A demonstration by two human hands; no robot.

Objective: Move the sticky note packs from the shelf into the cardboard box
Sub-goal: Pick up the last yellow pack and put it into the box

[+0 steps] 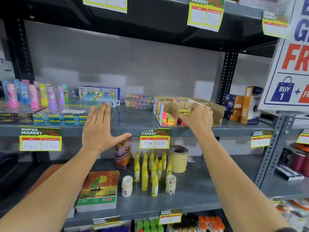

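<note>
Right hand is reaching into the cardboard box on the grey shelf, fingers pinched on a yellow sticky note pack, knuckles up, arm stretched forward. More neon packs stand just left of that grip. Left hand hovers flat and wide open, thumb out, holding nothing. Most of the held pack is hidden under the fingers, so can't tell its thickness.
</note>
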